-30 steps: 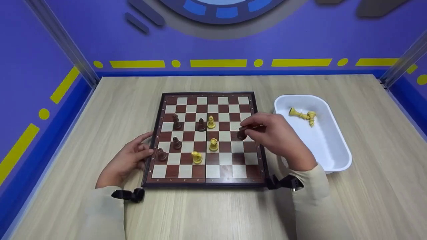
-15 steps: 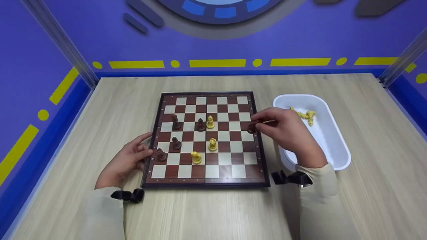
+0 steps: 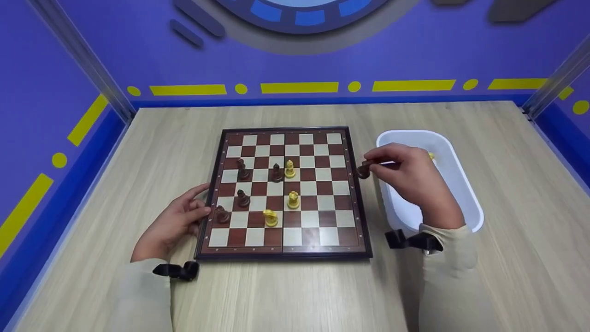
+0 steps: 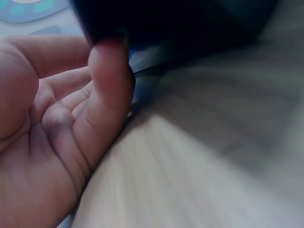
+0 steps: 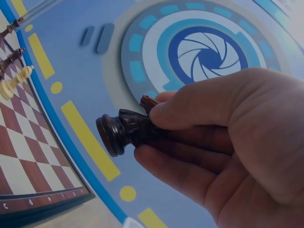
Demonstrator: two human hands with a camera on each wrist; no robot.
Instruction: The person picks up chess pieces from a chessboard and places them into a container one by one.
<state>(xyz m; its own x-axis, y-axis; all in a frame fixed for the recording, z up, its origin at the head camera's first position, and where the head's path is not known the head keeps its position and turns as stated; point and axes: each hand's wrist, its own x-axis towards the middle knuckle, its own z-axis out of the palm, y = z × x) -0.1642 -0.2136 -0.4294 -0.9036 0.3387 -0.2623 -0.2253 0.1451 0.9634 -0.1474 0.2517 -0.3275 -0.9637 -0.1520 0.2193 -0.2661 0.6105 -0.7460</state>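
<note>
Beyond the chessboard's [image 3: 318, 203] right edge, my right hand [image 3: 410, 177] pinches a dark brown chess knight [image 3: 363, 172] between thumb and fingers. The right wrist view shows its round base [image 5: 111, 137] pointing left, its head partly covered by the fingers. My left hand [image 3: 173, 223] grips the board's left edge; in the left wrist view a bent finger [image 4: 107, 90] touches the board's dark side. On the board stand a yellow knight [image 3: 271, 218], a yellow rook [image 3: 293, 200], another yellow piece [image 3: 289, 169] and several dark pieces, one at the left edge [image 3: 223, 214].
A white plastic tray [image 3: 471, 198] stands right of the board, partly under my right hand and forearm. A bit of a yellow piece [image 3: 431, 156] shows inside it. Purple walls [image 3: 304, 64] with yellow markings enclose the wooden table [image 3: 295, 295] at the back and sides.
My right hand has carried the dark knight rightward, from above the board's right side past its edge toward the tray. It now covers most of the yellow pieces there. The left hand keeps its place.
</note>
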